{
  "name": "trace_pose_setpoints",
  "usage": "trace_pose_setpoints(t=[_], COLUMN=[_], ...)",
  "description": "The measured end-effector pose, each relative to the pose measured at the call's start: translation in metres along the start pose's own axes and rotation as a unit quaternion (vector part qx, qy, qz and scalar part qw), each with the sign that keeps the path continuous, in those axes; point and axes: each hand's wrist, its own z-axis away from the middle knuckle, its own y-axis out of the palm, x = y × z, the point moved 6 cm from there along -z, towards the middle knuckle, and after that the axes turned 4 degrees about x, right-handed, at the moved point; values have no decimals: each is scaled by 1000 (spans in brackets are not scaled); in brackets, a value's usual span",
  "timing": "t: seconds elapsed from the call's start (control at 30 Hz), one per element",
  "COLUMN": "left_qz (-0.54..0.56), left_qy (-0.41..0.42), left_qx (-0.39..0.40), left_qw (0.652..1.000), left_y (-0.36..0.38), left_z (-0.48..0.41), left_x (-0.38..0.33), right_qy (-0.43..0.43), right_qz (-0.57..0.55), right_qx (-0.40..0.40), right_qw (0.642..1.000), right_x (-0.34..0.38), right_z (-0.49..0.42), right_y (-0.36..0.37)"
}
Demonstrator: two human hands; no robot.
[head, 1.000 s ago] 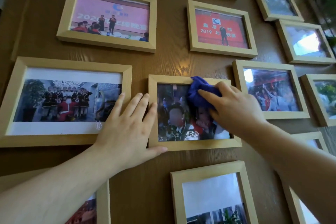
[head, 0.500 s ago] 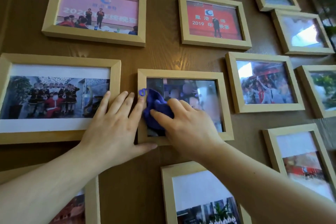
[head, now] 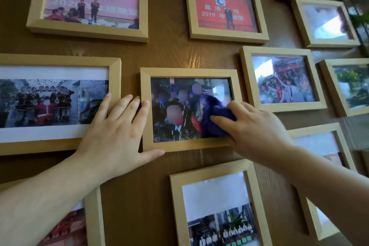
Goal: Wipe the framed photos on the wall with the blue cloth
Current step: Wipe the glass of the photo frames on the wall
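Right hand (head: 257, 136) fingers (head: 221, 121) were clenched on the bunched blue cloth (head: 216, 118), pressing it against the glass at the lower right of the central light wooden framed photo (head: 187, 73). Left hand (head: 113, 136) lay flat, fingers released and spread, thumb under that frame's lower left corner, on the brown wood-grain wall (head: 169, 50).

1. The wooden wall (head: 173, 54) in front of me is brown, with clear grain and a bright glare spot near its middle.
2. Far right, green plant leaves (head: 359, 20) show just beyond the wall's edge.
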Motion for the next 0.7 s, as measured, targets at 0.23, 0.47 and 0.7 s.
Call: trace_pose_setpoints(t=[0.23, 0.47, 0.7], left_qz=[5, -3, -15], left_qy=[-15, -20, -11], left_qx=[4, 19, 23], left_qw=[1000, 1000, 1000], left_y=[-2, 0, -1], left_z=[2, 2, 1], left_x=[-2, -1, -1], right_qy=[-111, -100, -21], right_qz=[-72, -63, 10], right_qx=[-36, -6, 16], right_qw=[991, 993, 1000], right_x=[78, 43, -26], right_z=[-35, -16, 15], right_y=[-16, -3, 5])
